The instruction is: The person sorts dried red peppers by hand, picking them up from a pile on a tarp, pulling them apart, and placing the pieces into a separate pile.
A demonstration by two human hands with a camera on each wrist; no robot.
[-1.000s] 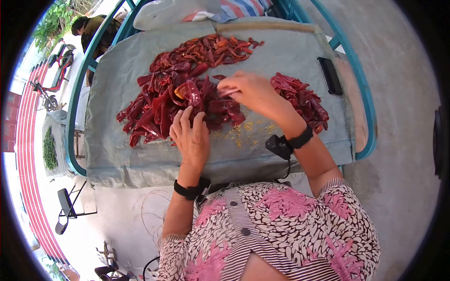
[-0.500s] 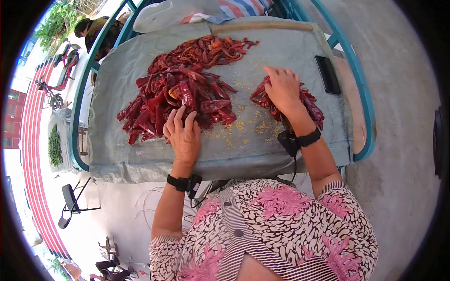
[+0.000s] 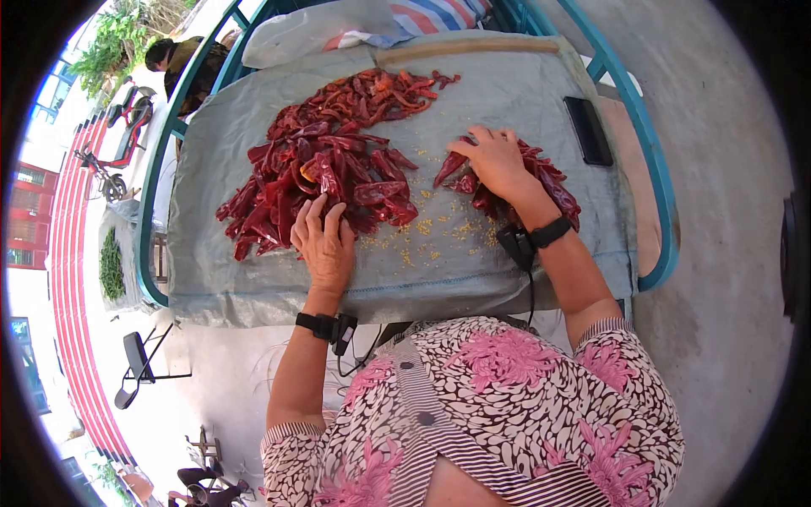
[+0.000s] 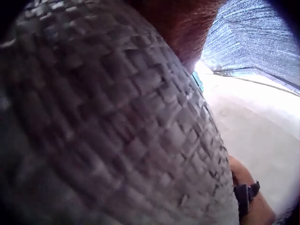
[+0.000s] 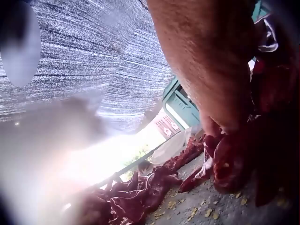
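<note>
A large heap of dark red dried chilies [image 3: 287, 194] lies on the left of the cloth-covered table. My left hand [image 3: 325, 249] rests at its near edge, bent fingertips on the chilies. To the right is a smaller pile of dried chilies [image 3: 549, 182], partly hidden under my right hand [image 3: 500, 165]. The fingers of that hand are spread over the pile's left side, and one chili [image 3: 449, 165] sticks out beside the thumb. In the right wrist view, the fingertips [image 5: 213, 126] touch red chilies. The left wrist view shows mostly the woven cloth [image 4: 117, 117].
Shrivelled orange-red chilies [image 3: 363, 97] form another heap at the back. Yellow seeds [image 3: 422, 228] are scattered between the piles. A black phone [image 3: 587, 131] lies at the right. Teal metal rails [image 3: 650, 186] flank the table, with a plastic sack [image 3: 312, 38] behind.
My right hand has moved from the large heap to the right pile, carrying a chili piece, then shifted slightly left there. My left hand has stayed at the large heap's edge.
</note>
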